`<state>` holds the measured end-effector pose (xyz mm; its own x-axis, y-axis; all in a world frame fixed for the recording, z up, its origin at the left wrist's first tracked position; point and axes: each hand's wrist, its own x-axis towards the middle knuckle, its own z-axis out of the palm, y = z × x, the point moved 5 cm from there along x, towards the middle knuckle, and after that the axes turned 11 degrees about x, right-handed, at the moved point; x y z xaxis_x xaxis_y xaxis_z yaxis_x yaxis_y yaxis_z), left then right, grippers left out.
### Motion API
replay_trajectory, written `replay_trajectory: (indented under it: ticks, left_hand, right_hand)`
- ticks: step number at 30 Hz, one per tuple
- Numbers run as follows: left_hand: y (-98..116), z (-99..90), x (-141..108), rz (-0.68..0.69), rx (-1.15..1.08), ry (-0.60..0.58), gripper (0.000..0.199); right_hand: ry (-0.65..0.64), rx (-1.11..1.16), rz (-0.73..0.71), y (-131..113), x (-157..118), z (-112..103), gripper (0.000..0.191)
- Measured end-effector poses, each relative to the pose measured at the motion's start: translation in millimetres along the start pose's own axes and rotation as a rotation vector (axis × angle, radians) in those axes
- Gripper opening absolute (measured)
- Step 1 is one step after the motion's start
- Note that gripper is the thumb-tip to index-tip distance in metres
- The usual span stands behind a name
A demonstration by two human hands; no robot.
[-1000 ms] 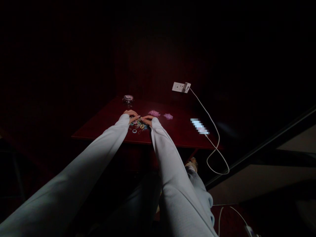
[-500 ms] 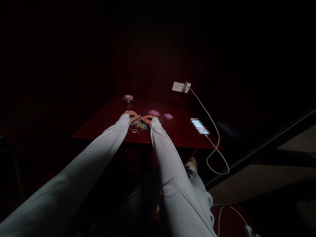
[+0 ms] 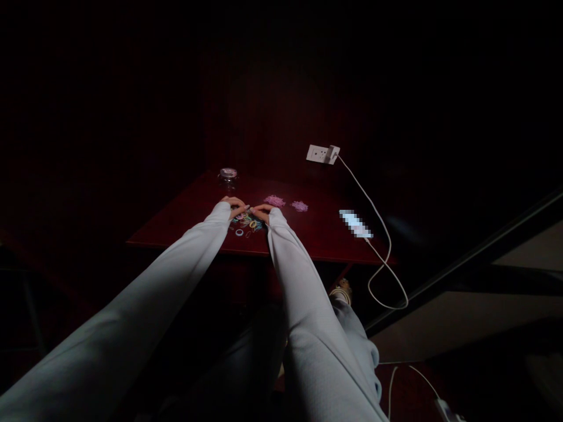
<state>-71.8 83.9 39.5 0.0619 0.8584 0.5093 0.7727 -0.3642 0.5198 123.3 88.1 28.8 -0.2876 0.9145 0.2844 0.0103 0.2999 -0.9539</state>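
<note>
A mixed pile of small coloured hair ties (image 3: 252,224) lies on the dark red table (image 3: 193,225), with a pale ring-shaped hair tie (image 3: 239,232) at its front edge. Over the pile's left side is my left hand (image 3: 236,206), thumb and fingers drawn together in a pinch. My right hand (image 3: 261,211) faces it from the right, fingertips also closed and almost meeting the left ones. Whatever lies between the fingertips is too small to make out. Behind my right hand sit a pink heap of small bands (image 3: 275,201) and a smaller lilac heap of bands (image 3: 299,206).
A clear jar with a lid (image 3: 228,177) stands at the back left. On the right lies a phone (image 3: 355,224), its white cable (image 3: 378,208) looping past the table edge and up to a wall socket (image 3: 317,154). The surroundings are very dark.
Both hands stay over the pile in nearly the same place, with only slight finger movement. A small yellowish bit at the fingertips earlier is harder to see now.
</note>
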Motion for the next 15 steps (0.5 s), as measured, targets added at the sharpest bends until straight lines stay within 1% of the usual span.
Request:
replay_trajectory:
  ticks: [3,7,11,15]
  left_hand:
    - [2.1,-1.1,-1.0,-0.003,0.000,0.008,0.040]
    - [2.4,-1.9,-0.6,0.015,-0.004,0.011,0.041]
    - [0.0,0.4,0.3,0.014,0.011,-0.015,0.043]
    - [-3.2,1.5,0.5,0.016,0.009,-0.005,0.044]
  right_hand:
    - [0.032,0.011,0.058,-2.2,-2.4,0.2,0.030]
    - [0.045,0.013,0.082,-7.5,-6.9,0.0,0.031]
    - [0.042,0.040,0.071,-11.5,-9.3,0.1,0.029]
    - [0.035,0.056,0.037,-12.7,-8.5,1.3,0.036]
